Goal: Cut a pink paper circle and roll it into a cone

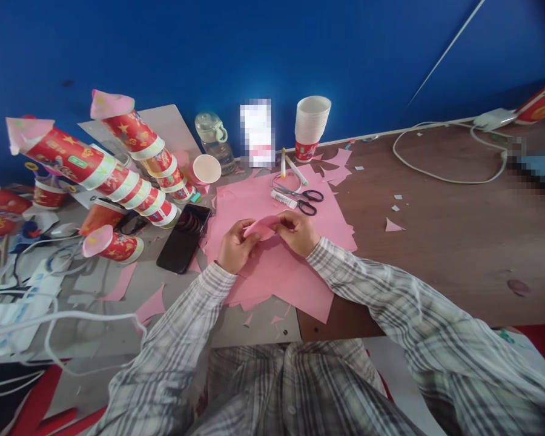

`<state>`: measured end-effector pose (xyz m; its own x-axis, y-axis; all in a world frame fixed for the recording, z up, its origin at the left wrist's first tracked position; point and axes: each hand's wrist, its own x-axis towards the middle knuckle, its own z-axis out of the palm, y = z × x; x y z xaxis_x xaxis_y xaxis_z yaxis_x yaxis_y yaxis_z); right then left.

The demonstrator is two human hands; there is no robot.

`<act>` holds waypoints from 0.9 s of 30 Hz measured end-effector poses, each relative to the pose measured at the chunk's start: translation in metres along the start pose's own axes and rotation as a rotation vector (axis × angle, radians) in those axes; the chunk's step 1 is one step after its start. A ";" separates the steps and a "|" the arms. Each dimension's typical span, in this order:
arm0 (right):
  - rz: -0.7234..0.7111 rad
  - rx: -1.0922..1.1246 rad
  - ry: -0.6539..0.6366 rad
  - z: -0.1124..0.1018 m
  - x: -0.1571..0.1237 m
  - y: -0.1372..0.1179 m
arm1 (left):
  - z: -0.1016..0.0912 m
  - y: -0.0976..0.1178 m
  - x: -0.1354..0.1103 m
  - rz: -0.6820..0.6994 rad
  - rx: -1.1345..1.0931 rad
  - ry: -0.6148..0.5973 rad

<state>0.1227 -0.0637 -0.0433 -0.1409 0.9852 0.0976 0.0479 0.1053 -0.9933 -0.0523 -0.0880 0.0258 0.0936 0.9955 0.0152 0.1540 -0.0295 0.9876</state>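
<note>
Between my hands is a small curved piece of pink paper point(264, 226), lifted over the larger pink sheets point(272, 272) on the table. My left hand point(237, 245) pinches its left side between thumb and fingers. At its right edge, my right hand point(298, 232) also grips it with closed fingertips. Just beyond my hands lie black-handled scissors point(309, 201), a white glue stick point(284, 200) and two markers point(295, 169). A black phone point(184, 239) rests on the table left of my left hand.
Tall stacks of red paper cups point(118, 184) with pink paper tops lean at left, near a glass bottle point(215, 142). Nested cups point(312, 127) stand at the blue wall. White cables point(49, 318) cross the left side; pink scraps point(393, 225) are scattered about.
</note>
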 end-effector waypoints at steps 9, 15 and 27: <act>0.175 0.285 -0.090 0.004 0.000 -0.016 | -0.004 0.000 -0.002 0.004 0.197 -0.111; 0.187 0.328 -0.124 0.002 0.000 -0.018 | -0.005 0.007 -0.001 -0.010 0.114 -0.139; 0.225 0.369 -0.212 0.000 0.002 -0.016 | -0.009 -0.002 0.001 -0.133 0.035 -0.239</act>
<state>0.1212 -0.0637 -0.0268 -0.3679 0.9246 -0.0986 -0.2487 -0.2000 -0.9477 -0.0619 -0.0866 0.0255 0.2989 0.9414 -0.1562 0.2146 0.0932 0.9723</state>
